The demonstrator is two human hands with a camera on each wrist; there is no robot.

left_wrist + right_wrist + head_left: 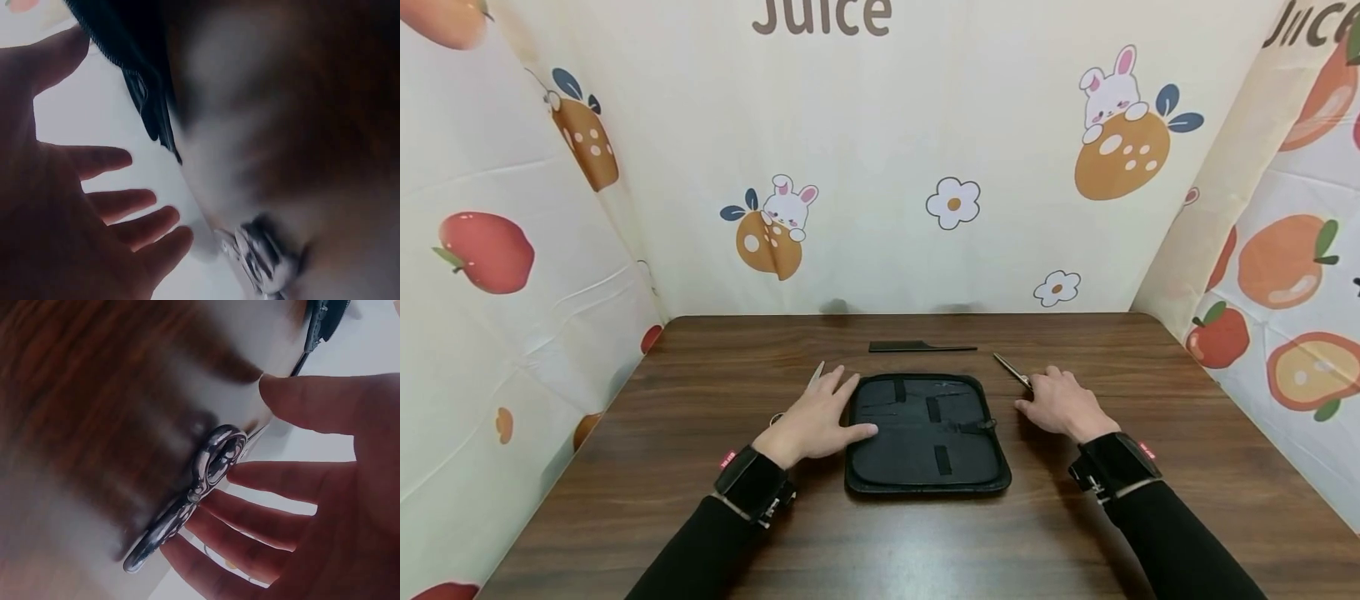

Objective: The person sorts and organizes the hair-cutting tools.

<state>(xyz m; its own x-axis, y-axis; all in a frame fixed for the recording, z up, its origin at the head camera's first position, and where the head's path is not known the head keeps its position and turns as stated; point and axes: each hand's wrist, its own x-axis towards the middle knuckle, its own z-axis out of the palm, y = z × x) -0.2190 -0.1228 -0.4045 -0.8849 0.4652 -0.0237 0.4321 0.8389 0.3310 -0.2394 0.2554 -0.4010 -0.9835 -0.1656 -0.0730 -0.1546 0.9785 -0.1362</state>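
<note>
A black zip case (931, 437) lies flat on the table, with several dark loops on its upper face. Fingers spread, my left hand (812, 421) is at the case's left side, its thumb over the case's edge. Beyond that hand lie silver scissors (817, 372), mostly hidden in the head view; their handles (265, 259) look blurred in the left wrist view. Right of the case, my right hand (1063, 406) is at a second pair of scissors (1013, 371). Its fingertips reach the handle loops (219, 459) without curling round them, the thumb standing apart.
Behind the case, a black tail comb (910, 347) lies lengthwise near the table's back edge. The brown wood-grain table (722, 375) meets a printed cloth backdrop (880, 167), with more cloth along both sides.
</note>
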